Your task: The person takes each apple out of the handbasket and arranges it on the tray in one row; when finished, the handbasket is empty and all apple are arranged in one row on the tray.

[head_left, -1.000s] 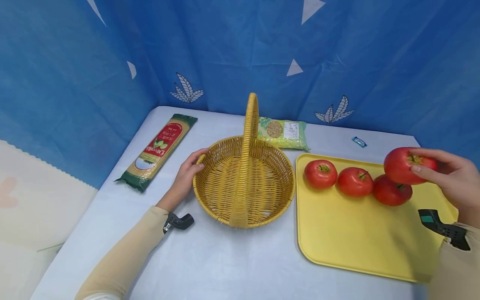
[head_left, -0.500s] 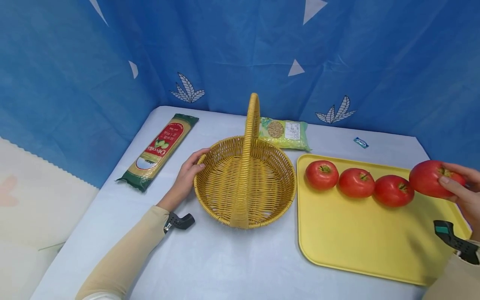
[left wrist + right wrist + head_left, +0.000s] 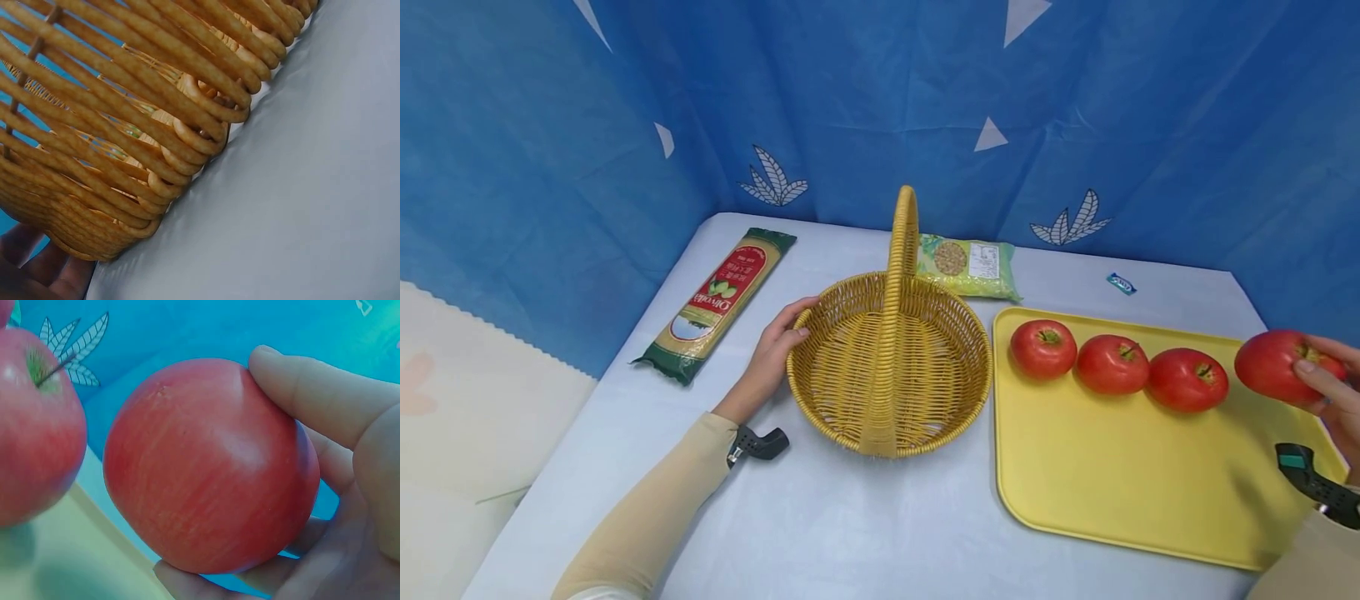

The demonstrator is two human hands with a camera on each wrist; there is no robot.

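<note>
In the head view my right hand point(image 3: 1337, 392) holds a red apple point(image 3: 1277, 365) at the right end of the yellow tray point(image 3: 1120, 483). The right wrist view shows thumb and fingers curled round this apple point(image 3: 209, 465); whether it touches the tray I cannot tell. Left of it, three more apples sit in a row, with one apple point(image 3: 1187, 381) nearest and a small gap between. My left hand point(image 3: 772, 354) grips the left rim of the yellow wicker basket point(image 3: 801, 392), thumb on top. Only some of its fingers point(image 3: 47, 265) show under the weave in the left wrist view.
Behind the basket lies a green bag of what look like beans point(image 3: 966, 267). A long pasta packet point(image 3: 718, 300) rests at the left of the table point(image 3: 820, 533). A small blue wrapped packet point(image 3: 1122, 284) lies beyond the tray. The basket's tall handle point(image 3: 891, 333) arches upward.
My right hand has carried its apple right and down, from over the third apple to beside it at the row's end. The left hand and basket have stayed put.
</note>
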